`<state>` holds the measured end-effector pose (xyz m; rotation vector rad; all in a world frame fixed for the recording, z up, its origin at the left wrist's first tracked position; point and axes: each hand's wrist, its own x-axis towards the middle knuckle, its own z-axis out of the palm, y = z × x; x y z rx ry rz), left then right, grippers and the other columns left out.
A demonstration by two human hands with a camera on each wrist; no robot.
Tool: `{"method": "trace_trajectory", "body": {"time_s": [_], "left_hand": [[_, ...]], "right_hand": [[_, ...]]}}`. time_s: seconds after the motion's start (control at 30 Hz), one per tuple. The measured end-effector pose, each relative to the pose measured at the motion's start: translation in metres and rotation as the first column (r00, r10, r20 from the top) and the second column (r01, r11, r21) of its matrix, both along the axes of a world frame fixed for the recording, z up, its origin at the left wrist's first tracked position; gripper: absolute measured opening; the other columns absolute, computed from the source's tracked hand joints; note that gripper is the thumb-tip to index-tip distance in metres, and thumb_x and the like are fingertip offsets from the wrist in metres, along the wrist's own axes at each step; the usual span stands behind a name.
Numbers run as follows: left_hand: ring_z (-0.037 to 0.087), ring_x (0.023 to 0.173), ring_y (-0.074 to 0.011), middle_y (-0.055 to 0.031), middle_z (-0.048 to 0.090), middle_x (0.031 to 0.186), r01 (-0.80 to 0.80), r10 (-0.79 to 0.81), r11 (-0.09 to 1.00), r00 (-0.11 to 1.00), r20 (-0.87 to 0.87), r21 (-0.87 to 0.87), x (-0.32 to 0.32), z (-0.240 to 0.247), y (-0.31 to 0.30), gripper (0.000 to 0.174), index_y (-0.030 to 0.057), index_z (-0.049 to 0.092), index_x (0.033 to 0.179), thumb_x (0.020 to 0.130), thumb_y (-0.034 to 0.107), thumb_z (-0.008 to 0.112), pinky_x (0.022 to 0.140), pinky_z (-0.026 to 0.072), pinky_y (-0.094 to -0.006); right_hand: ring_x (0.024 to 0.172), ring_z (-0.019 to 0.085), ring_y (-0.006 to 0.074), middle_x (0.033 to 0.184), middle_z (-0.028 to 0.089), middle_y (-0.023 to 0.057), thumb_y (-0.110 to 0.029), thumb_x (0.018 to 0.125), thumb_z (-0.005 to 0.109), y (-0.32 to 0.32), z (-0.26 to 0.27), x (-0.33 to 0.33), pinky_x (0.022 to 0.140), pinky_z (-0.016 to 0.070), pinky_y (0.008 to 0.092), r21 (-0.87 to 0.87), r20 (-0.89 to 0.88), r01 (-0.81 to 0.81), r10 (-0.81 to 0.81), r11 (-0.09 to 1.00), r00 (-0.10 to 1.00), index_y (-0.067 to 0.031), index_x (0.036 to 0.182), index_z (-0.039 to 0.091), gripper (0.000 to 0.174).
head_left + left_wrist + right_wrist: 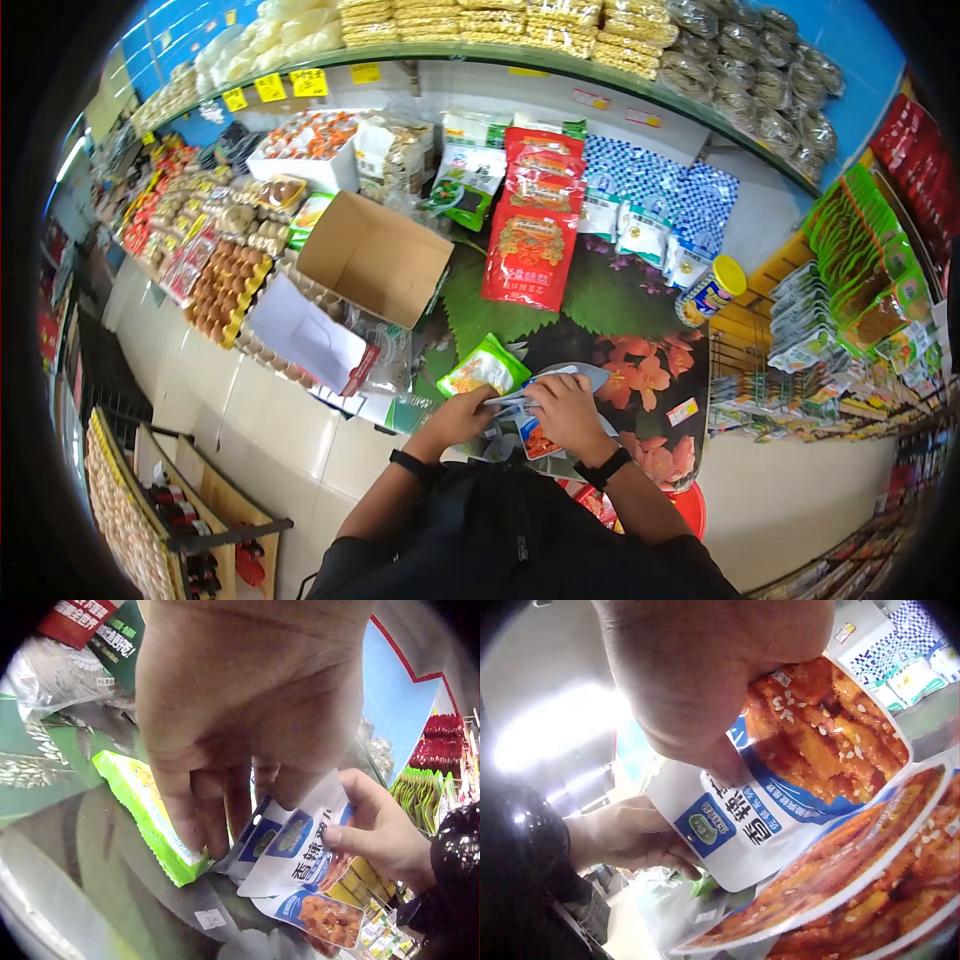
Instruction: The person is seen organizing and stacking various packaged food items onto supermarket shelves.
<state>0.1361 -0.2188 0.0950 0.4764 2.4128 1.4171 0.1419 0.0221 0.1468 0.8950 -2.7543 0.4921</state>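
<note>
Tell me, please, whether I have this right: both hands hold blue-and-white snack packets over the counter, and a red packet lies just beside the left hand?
Not quite: it is a green packet that lies beside the left hand, not a red one, as the left wrist view shows. The rest stands: it and the right hand both hold the blue-and-white snack packets over the counter.

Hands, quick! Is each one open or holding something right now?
Left hand: closed, holding the blue-and-white snack packets.
Right hand: closed, pinching the same packets with its thumb.
</note>
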Motion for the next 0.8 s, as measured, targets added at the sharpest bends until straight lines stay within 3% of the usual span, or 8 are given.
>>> {"method": "trace_trajectory", "body": {"time_s": [0.13,0.23,0.47,0.57,0.67,0.73,0.77,0.8], "left_hand": [[0.068,0.090,-0.0349,-0.0192,0.069,0.097,0.071,-0.072,0.997,0.996,0.058,0.025,-0.006,0.000,-0.006,0.024,0.0037,0.065,0.113,0.095,0.020,0.064,0.079,0.0528,-0.0399],[0.068,0.090,-0.0346,-0.0183,0.070,0.098,0.141,-0.141,0.985,0.990,-0.014,0.094,-0.014,-0.015,-0.012,0.023,0.0034,0.066,0.112,0.096,0.019,0.063,0.081,0.0528,-0.0390],[0.067,0.084,-0.0349,-0.0195,0.066,0.085,0.262,-0.249,0.963,0.955,-0.162,0.060,-0.036,-0.026,-0.016,0.017,0.0014,0.064,0.100,0.096,0.018,0.064,0.074,0.0504,-0.0402],[0.065,0.081,-0.0340,-0.0176,0.063,0.082,0.295,-0.293,0.955,0.948,-0.122,0.002,-0.045,-0.006,-0.019,0.017,0.0015,0.064,0.098,0.096,0.019,0.065,0.072,0.0493,-0.0391],[0.067,0.086,-0.0256,-0.0148,0.066,0.088,0.275,-0.255,0.956,0.949,-0.185,0.097,-0.055,0.020,-0.018,0.017,0.0014,0.064,0.099,0.097,0.018,0.063,0.074,0.0510,-0.0345],[0.064,0.104,-0.0241,-0.0137,0.066,0.108,0.129,-0.079,0.892,0.988,-0.130,0.433,-0.062,0.023,-0.015,0.025,0.0030,0.060,0.114,0.096,0.020,0.065,0.086,0.0500,-0.0360],[0.062,0.113,-0.0233,-0.0131,0.066,0.117,0.046,-0.001,0.813,0.997,-0.077,0.581,-0.065,0.024,-0.013,0.032,0.0038,0.058,0.121,0.095,0.021,0.066,0.092,0.0495,-0.0368],[0.057,0.120,-0.0247,-0.0134,0.060,0.127,0.063,-0.033,0.760,0.998,-0.058,0.647,-0.071,0.029,-0.013,0.042,0.0041,0.052,0.129,0.094,0.022,0.067,0.097,0.0464,-0.0389]], "right_hand": [[0.110,0.059,0.0277,0.114,0.063,0.0084,-0.022,0.081,0.074,-0.005,0.003,0.002,0.096,0.0376,0.0422,-0.012,0.144,0.137,-0.134,0.991,0.981,-0.0115,0.141,0.047,0.066],[0.114,0.059,0.0259,0.117,0.064,0.0084,-0.022,0.081,0.074,-0.007,0.003,-0.001,0.096,0.0385,0.0417,0.105,0.190,0.109,-0.128,0.989,0.973,-0.0116,0.141,0.049,0.065],[0.110,0.060,0.0224,0.109,0.068,0.0019,-0.022,0.079,0.074,-0.017,0.005,-0.002,0.092,0.0396,0.0414,0.213,0.206,0.162,-0.207,0.963,0.956,-0.0161,0.115,0.066,0.038],[0.101,0.063,0.0240,0.101,0.069,0.0013,-0.024,0.077,0.076,-0.013,0.004,-0.005,0.089,0.0394,0.0416,0.159,0.178,0.196,-0.223,0.968,0.958,-0.0161,0.108,0.067,0.033],[0.098,0.066,0.0280,0.099,0.070,0.0071,-0.021,0.077,0.077,-0.011,0.023,-0.010,0.087,0.0447,0.0438,-0.004,0.246,0.253,-0.244,0.967,0.938,-0.0114,0.107,0.067,0.034],[0.093,0.067,0.0255,0.098,0.070,0.0086,-0.016,0.077,0.078,-0.007,0.029,-0.015,0.083,0.0487,0.0417,-0.281,0.300,0.344,-0.259,0.896,0.918,-0.0084,0.111,0.067,0.036],[0.091,0.068,0.0242,0.098,0.070,0.0093,-0.013,0.078,0.079,-0.005,0.032,-0.017,0.082,0.0507,0.0406,-0.410,0.328,0.384,-0.260,0.827,0.908,-0.0070,0.112,0.067,0.037],[0.093,0.068,0.0163,0.100,0.070,0.0089,-0.007,0.082,0.078,-0.010,0.045,-0.016,0.080,0.0545,0.0345,-0.567,0.621,0.579,-0.158,0.585,0.768,-0.0029,0.115,0.065,0.036]]}}
